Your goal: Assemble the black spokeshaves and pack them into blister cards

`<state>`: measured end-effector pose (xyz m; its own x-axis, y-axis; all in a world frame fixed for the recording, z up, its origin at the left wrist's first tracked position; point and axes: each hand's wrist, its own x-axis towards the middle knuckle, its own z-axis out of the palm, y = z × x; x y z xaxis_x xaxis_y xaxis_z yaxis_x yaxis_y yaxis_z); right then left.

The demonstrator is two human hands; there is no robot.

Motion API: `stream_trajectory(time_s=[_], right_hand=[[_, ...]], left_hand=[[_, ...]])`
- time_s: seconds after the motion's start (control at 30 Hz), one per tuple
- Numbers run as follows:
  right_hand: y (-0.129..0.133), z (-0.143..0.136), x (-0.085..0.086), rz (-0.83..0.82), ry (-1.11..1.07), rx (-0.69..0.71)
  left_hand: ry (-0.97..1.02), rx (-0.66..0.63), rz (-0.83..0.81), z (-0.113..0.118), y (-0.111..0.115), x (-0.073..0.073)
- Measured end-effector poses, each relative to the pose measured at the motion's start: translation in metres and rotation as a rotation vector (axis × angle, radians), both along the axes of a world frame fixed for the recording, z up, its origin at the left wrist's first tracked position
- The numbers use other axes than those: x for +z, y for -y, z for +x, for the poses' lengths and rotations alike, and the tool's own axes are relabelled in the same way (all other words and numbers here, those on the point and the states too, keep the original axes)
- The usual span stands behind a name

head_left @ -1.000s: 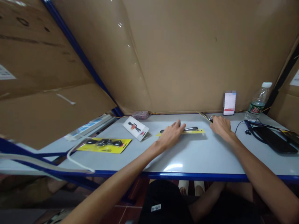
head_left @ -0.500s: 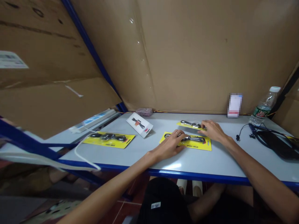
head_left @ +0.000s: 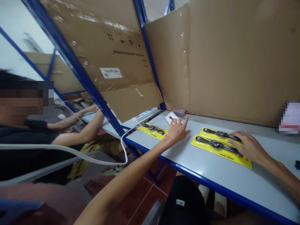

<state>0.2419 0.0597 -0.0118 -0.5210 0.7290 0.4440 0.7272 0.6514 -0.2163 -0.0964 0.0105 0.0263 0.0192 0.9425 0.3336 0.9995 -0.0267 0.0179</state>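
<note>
Two yellow cards with black spokeshaves lie one behind the other on the grey table: a front pack (head_left: 217,150) and a back pack (head_left: 214,134). My right hand (head_left: 248,145) rests over their right ends, fingers loosely spread. My left hand (head_left: 178,129) is stretched out with fingers apart, holding nothing, in front of a white box (head_left: 169,117) with a tool picture, which it partly hides. Left of that hand lies a third yellow pack (head_left: 153,129) with a black tool.
A pink wrapped item (head_left: 178,112) and a power strip (head_left: 147,114) are at the back left. A white cable (head_left: 93,157) loops past the blue post. A person (head_left: 42,134) sits at the left. Cardboard walls (head_left: 222,62) enclose the table (head_left: 197,175).
The view has turned left, bringing the person into sight. My left hand has left the front pack and reached left to the white box. The back pack now lies against the front one.
</note>
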Motion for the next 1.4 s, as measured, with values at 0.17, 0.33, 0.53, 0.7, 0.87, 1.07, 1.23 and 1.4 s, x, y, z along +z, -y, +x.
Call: stream_trajectory(time_s=[0.17,0.33,0.53,0.7,0.87,1.07,1.23,1.4], right_hand=[[0.017,-0.013,-0.005,0.015,0.089,0.069],[0.02,-0.014,-0.007,0.068,0.145,0.049],[0.021,-0.015,-0.003,0.052,0.165,0.042],[0.019,-0.015,-0.004,0.009,0.082,0.066],[0.018,-0.021,0.007,-0.132,-0.365,-0.018],[0.025,-0.023,0.032,-0.831,-0.932,-0.008],[0.023,-0.006,0.03,-1.022,-1.192,-0.012],[0.005,0.008,0.015,-0.945,-1.289,-0.152]], left_hand=[[-0.251,0.171,-0.156,-0.019,-0.006,-0.014],[-0.262,0.156,-0.136,-0.017,-0.009,-0.005],[-0.034,0.23,0.142,-0.063,0.009,0.035],[0.777,0.047,0.492,-0.084,0.029,0.047],[1.364,-0.127,0.365,-0.058,0.033,0.046],[1.771,-0.245,-0.099,0.002,0.022,0.023],[1.81,-0.251,-0.292,0.038,0.013,-0.004],[1.359,-0.3,-0.245,0.01,-0.003,-0.009]])
